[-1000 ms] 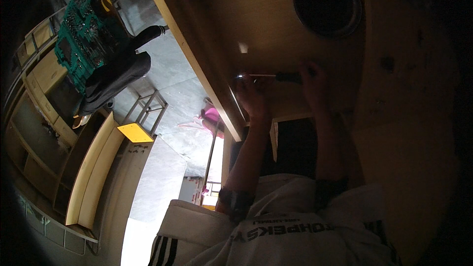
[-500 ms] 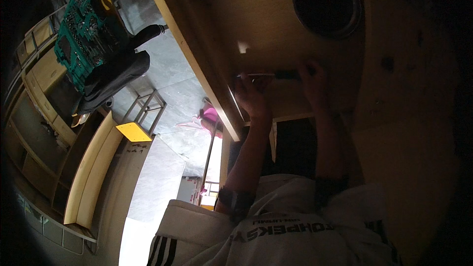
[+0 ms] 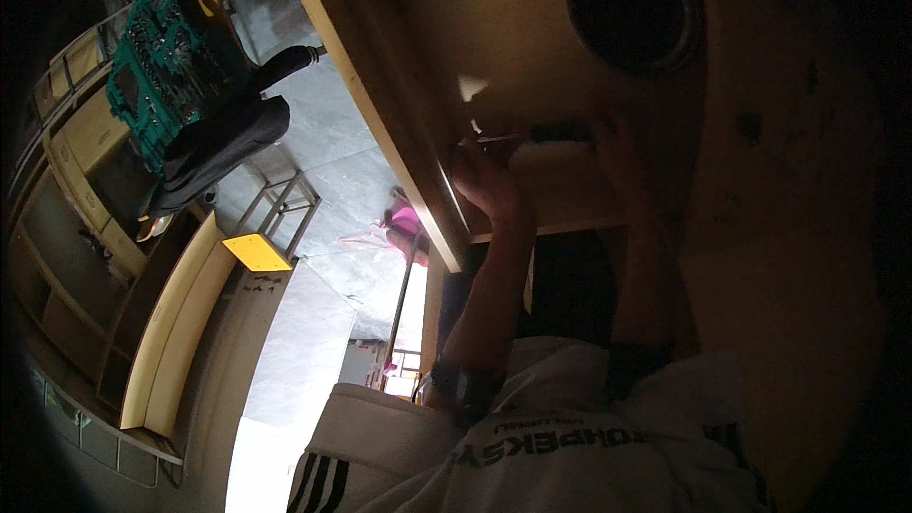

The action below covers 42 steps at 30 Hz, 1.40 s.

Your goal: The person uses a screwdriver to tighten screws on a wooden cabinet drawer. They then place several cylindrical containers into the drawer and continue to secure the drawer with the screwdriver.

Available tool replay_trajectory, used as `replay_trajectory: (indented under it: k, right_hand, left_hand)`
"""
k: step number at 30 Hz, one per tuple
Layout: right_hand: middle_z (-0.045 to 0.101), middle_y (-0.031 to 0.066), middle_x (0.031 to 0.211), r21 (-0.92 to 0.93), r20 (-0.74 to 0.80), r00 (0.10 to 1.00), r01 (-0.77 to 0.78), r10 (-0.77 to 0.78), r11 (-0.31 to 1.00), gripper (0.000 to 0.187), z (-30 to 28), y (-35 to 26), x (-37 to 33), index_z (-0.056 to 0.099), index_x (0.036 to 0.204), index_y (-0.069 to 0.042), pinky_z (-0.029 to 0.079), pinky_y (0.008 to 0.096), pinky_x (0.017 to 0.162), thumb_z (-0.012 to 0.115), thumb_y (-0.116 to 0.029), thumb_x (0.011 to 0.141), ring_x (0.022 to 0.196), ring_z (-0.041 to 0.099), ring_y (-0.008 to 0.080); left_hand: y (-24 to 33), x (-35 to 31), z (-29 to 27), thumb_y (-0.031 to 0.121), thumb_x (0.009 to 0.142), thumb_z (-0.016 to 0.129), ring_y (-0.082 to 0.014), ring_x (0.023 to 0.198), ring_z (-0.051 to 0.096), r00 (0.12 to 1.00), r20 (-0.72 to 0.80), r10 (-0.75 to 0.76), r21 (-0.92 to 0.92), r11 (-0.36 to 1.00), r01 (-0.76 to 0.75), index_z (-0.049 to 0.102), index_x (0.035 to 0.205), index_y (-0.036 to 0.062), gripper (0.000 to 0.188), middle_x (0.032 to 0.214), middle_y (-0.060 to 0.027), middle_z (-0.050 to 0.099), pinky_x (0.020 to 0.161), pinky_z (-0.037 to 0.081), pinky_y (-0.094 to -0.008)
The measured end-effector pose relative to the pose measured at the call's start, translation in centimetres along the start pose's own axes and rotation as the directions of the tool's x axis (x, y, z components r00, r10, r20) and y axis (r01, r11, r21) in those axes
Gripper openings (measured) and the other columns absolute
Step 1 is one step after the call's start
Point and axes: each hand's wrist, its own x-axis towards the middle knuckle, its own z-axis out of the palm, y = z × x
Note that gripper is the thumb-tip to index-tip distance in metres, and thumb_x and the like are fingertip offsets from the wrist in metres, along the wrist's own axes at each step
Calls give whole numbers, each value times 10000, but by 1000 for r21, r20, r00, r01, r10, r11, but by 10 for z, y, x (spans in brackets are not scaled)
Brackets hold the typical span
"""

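Note:
In deep shadow, a screwdriver (image 3: 559, 132) with a dark green handle and thin metal shaft lies level across the inside of a wooden cabinet (image 3: 418, 47). My left hand (image 3: 489, 179) is closed around the shaft's front end, close to the upright side board. The tip is hidden by those fingers, and any screw there cannot be made out. At the rear end of the handle are the fingers of my right hand (image 3: 619, 147), dim and slightly blurred but seemingly closed on it.
A round dark opening (image 3: 632, 9) is in the panel ahead. To the left, a green tool case (image 3: 157, 57) stands near a black bag (image 3: 223, 152). A yellow-topped metal stool (image 3: 258, 253), a long pole (image 3: 402, 313) and wooden shelving (image 3: 57, 228) are farther left.
My right hand has shifted slightly right, baring more of the screwdriver's handle. My left hand stays by the side board, with less of the shaft showing.

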Motion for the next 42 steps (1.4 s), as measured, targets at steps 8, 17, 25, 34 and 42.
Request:
replay_trajectory:
  k: [8, 17, 25, 34, 42]
  right_hand:
    - [600, 82, 977, -236, 145, 964, 253, -223, 938, 413, -9, -9, 10, 566, 1120, -46, 484, 315, 739, 576, -385, 884, 832, 579, 161]
    - [596, 109, 1023, -49, 109, 961, 259, -252, 965, 431, -17, -30, -5, 497, 1229, -57, 480, 321, 771, 560, -327, 900, 966, 568, 184]
    - [595, 107, 1059, -211, 117, 993, 54, -30, 976, 390, -21, -40, -9, 530, 1202, -62, 457, 333, 844, 536, -322, 912, 1010, 567, 197]
    - [581, 102, 1068, -422, 75, 975, 219, -207, 880, 367, -25, -16, -8, 516, 1224, -70, 451, 334, 880, 576, -219, 894, 953, 568, 208]
    - [481, 115, 1200, -44, 231, 971, -51, 60, 998, 407, -23, -34, -9, 454, 1265, -28, 481, 319, 865, 528, -231, 921, 996, 543, 211]
  left_hand:
    - [1, 0, 11, 199, 961, 427, -265, 944, 587, 997, -72, -14, -241, 971, -4, 400, 1213, -27, 339, 1090, -164, 525, 787, 553, -386]
    - [7, 9, 13, 206, 945, 464, -265, 962, 588, 995, -47, 90, 258, 963, -75, 417, 1192, -32, 346, 1107, -162, 529, 821, 543, -386]
    - [16, -1, 22, 185, 947, 440, -263, 895, 614, 972, -163, -170, -394, 914, 93, 436, 1139, -49, 302, 1076, -162, 552, 789, 548, -392]
    - [9, 3, 20, 224, 959, 417, -246, 879, 615, 981, -100, -167, -522, 848, 91, 452, 1162, -42, 336, 1064, -174, 556, 777, 545, -378]
    - [11, 7, 19, 285, 970, 410, -209, 870, 602, 981, -84, -173, -260, 955, 145, 485, 1150, 16, 332, 1050, -132, 561, 746, 530, -345]
